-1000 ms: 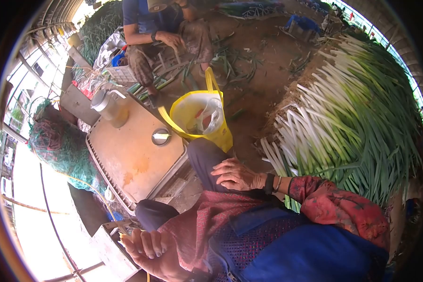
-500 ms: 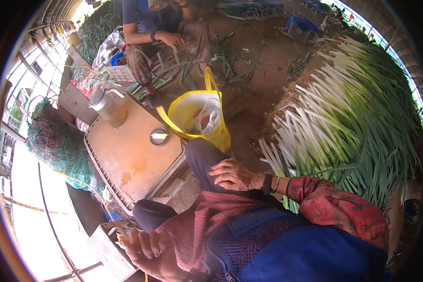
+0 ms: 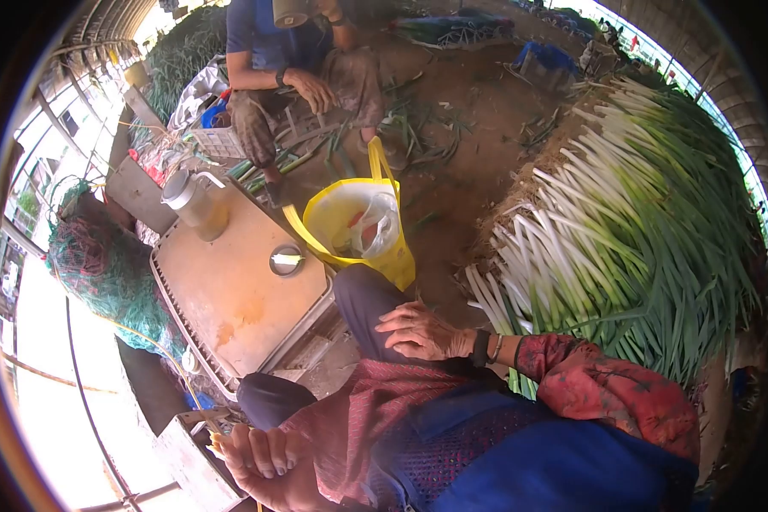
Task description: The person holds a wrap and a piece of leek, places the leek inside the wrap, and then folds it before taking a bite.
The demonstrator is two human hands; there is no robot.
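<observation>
At the lower left, my left hand has its fingers curled around a small pale-yellow piece, perhaps food; most of it is hidden by the fingers. My right hand lies on my dark-trousered knee, fingers loosely stretched and holding nothing. Just beyond that knee stands a yellow bag with clear plastic inside. Left of the bag, a tan tabletop carries a lidded clear pitcher and a small round dish with something whitish in it.
A large heap of spring onions fills the right side. Opposite me sits a person, one hand hanging over a knee and the other raised near a cup. Green netting bulges at the left. Loose leaves litter the ground.
The view has shifted slightly. Both my hands keep nearly the same pose, the left still curled and the right still on the knee. The person opposite stays seated.
</observation>
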